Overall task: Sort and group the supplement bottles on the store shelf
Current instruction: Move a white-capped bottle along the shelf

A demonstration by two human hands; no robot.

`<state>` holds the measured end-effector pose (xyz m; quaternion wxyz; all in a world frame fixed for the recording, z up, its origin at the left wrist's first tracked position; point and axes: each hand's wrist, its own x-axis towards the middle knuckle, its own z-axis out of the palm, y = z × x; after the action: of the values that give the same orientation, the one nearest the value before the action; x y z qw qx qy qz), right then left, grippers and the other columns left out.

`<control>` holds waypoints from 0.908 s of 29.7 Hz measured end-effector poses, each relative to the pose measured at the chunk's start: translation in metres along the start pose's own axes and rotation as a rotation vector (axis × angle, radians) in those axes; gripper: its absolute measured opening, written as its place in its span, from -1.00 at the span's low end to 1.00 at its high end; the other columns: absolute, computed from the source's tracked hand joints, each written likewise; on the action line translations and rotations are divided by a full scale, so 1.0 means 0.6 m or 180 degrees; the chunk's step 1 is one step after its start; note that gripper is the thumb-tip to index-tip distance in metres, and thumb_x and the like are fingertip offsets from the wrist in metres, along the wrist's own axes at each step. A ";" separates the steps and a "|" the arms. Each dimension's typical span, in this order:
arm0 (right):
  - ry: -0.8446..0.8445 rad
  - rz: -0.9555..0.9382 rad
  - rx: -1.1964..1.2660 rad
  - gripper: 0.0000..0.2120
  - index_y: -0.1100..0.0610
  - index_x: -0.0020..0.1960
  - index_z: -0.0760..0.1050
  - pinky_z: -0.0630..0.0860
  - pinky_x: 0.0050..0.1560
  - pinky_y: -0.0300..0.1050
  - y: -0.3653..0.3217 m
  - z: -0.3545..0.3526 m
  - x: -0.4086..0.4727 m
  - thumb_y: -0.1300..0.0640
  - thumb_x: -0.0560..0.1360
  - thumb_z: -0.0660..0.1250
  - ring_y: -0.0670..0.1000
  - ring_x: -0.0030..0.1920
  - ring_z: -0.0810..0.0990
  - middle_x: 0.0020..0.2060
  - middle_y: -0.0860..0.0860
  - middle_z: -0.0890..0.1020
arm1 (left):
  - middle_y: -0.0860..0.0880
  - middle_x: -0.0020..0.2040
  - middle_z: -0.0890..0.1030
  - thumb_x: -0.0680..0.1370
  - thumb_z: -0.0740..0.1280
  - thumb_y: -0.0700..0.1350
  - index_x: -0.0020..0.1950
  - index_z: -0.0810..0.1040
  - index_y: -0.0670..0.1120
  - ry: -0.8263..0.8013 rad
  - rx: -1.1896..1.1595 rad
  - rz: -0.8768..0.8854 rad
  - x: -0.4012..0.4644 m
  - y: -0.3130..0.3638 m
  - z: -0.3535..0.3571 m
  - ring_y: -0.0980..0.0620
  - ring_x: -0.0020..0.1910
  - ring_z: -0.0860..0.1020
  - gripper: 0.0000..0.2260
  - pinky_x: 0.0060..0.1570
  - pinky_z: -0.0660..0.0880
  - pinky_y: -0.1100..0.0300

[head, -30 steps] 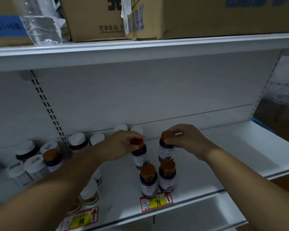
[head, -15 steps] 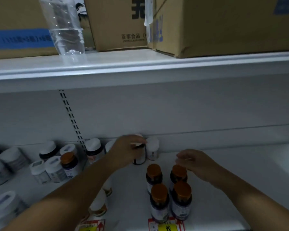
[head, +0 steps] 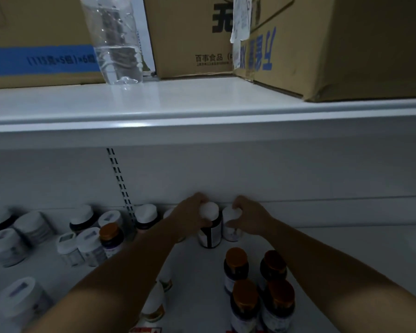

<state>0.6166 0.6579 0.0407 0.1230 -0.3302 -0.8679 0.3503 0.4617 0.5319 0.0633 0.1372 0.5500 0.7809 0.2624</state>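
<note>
1. The right hand (head: 249,218) has left the orange-capped bottles (head: 259,282) and moved back; its fingers now pinch a white-capped bottle (head: 231,224) by the rear wall of the shelf (head: 334,248).
2. The left hand (head: 190,218) still curls its fingers around the dark white-capped bottle (head: 210,227) just beside it.

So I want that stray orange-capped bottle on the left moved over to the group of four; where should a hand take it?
Take the stray orange-capped bottle by its cap and shoulder, coming down from above and the front. It stands upright, and white-capped bottles crowd its left side and back, so a side grip on the body looks blocked. The four orange-capped bottles stand front right.
</note>
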 end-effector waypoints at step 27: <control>-0.1164 -0.0707 0.3000 -0.69 -0.07 0.07 0.57 0.57 -0.23 -0.23 -0.351 0.204 -0.279 0.12 0.34 0.43 -0.10 -0.09 0.68 -0.02 0.01 0.69 | -0.02 -0.15 0.74 0.26 0.44 -0.16 -0.05 0.68 -0.04 0.2374 -0.2986 -0.0846 -0.547 -0.072 -0.213 -0.01 -0.14 0.67 -0.73 -0.22 0.60 0.22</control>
<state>0.5854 0.3701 0.0997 0.1412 -0.0782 -0.6530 0.7399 0.4809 0.1821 0.1204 0.1137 0.1999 0.6395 0.7336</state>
